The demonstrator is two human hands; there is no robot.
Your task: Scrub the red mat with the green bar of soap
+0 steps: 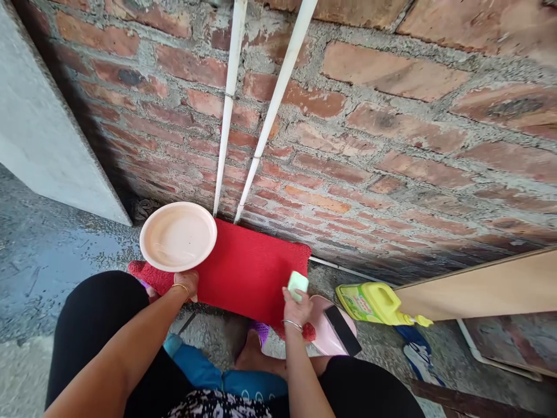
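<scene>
Red mat (252, 270) lies beside a brick wall (409, 133) with white pipes (279, 87)

Over there, 2 slim white pipes (272, 110) stand behind the red rectangular cloth (250, 273); a round peach plastic basin (179, 237) at its left end, a yellow plastic jug (372, 303) to its right.

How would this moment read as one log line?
left hand: holding basin | right hand: holding pale green bar | red cloth: below both hands | yellow jug: on floor
</scene>
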